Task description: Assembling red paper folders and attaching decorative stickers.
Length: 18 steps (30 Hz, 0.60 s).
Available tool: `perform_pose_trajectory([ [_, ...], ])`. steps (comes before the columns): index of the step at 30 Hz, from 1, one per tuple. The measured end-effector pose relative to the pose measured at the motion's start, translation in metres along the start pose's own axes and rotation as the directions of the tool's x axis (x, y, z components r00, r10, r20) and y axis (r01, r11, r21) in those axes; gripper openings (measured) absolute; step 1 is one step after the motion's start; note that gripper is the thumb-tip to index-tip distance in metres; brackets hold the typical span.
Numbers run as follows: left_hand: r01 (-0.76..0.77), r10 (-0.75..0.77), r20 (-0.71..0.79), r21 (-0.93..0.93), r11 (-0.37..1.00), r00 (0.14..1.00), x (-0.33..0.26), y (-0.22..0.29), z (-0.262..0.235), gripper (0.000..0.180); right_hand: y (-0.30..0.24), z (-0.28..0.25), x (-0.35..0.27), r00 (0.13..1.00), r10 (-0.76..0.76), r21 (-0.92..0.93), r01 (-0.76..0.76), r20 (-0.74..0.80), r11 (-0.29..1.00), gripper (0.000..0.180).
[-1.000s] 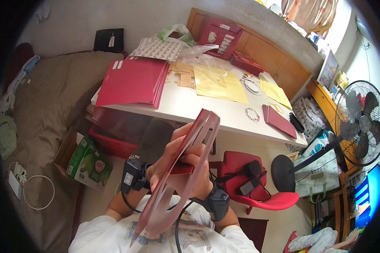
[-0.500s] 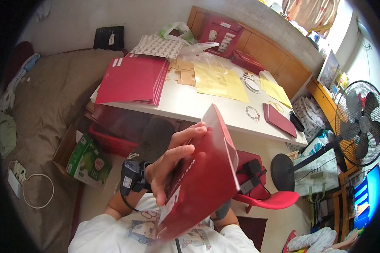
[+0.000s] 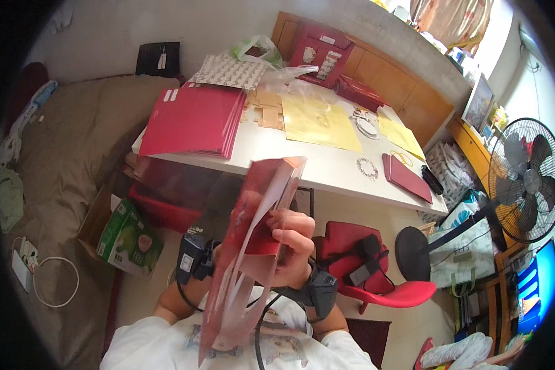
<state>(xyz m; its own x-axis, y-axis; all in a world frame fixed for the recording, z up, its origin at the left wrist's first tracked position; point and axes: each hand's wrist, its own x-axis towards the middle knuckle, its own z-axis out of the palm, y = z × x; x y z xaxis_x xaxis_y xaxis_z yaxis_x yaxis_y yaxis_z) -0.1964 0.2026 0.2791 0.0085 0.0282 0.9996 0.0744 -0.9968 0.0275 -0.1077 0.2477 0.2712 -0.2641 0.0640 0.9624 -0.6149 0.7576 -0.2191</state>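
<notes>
Carton, red and part-open, held between the hands on the near side of the tabletop.
Long axis is steeply slanted, upper end pointed toward the tabletop and overlapping its near edge in view. Right hand is set at the open side, its fingers curled against the folds; left hand is screened by the outer panel, so its grip cannot be told.

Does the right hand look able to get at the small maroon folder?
Probably not as things stand: the right hand holds the red folded card, though the small maroon folder lies mostly uncovered.
</notes>
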Motion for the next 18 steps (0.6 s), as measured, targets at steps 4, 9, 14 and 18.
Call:
perform_pose_trajectory([
  [4,-0.015,0.015,-0.017,-0.005,1.000,1.000,0.003,0.001,-0.001,0.098,0.001,-0.004,0.006,0.999,-0.046,0.006,0.046,0.009,0.999,0.059],
  [9,-0.022,0.022,-0.047,0.011,1.000,0.999,0.004,0.006,-0.004,0.096,-0.008,-0.006,0.004,0.994,-0.113,-0.234,0.109,-0.002,0.966,0.045],
  [14,-0.147,0.147,-0.043,-0.008,0.989,0.988,0.013,-0.002,-0.001,0.091,-0.018,-0.010,0.010,0.991,-0.130,-0.254,0.133,0.030,0.958,0.039],
  [18,-0.180,0.180,-0.006,-0.005,0.984,0.984,0.012,-0.006,-0.004,0.088,-0.010,-0.004,0.004,0.988,-0.153,-0.200,0.147,-0.011,0.969,0.037],
])
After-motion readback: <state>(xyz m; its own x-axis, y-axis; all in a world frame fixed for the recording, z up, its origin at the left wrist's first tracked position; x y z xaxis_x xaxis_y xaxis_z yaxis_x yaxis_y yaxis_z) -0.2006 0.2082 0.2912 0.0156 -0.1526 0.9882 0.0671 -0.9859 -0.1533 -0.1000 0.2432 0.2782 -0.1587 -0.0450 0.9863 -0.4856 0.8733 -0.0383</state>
